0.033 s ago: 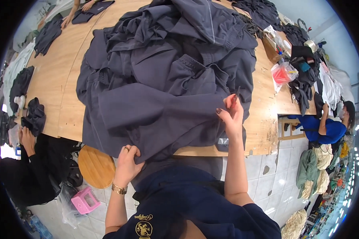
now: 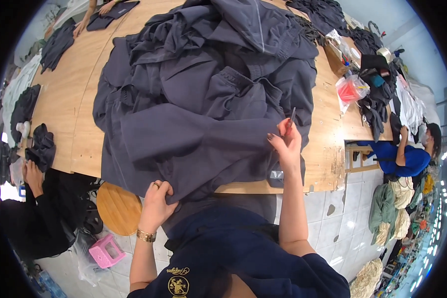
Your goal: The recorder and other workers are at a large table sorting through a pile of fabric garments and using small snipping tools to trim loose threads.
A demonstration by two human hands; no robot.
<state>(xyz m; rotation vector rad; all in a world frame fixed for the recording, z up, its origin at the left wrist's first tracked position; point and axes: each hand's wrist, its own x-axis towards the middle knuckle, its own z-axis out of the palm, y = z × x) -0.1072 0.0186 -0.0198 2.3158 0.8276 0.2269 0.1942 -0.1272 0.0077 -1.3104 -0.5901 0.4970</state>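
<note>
A large heap of dark grey garments [image 2: 169, 126] covers the middle of the wooden table, with elastic waistbands and folded legs showing. At the heap's near edge, my left hand [image 2: 157, 207] is closed on the hem of the garment. My right hand [image 2: 288, 145] is raised at the right end of the same garment's leg. Its fingers are closed round a slim pointed tool [image 2: 293, 117] with a red part, blade upward; most of the handle is hidden. A small shiny label [image 2: 276, 176] shows on the fabric below my right wrist.
The wooden table [image 2: 328, 149] reaches away on both sides. Co-workers' hands [image 2: 33, 175] handle dark cloth at left and far left; another person [image 2: 407, 156] sits at right. A round wooden stool [image 2: 118, 208] and pink plastic stool [image 2: 107, 252] stand at lower left.
The pointed tool has tipped more upright in my right hand. The view has shifted slightly; my left hand keeps its hold on the garment.
</note>
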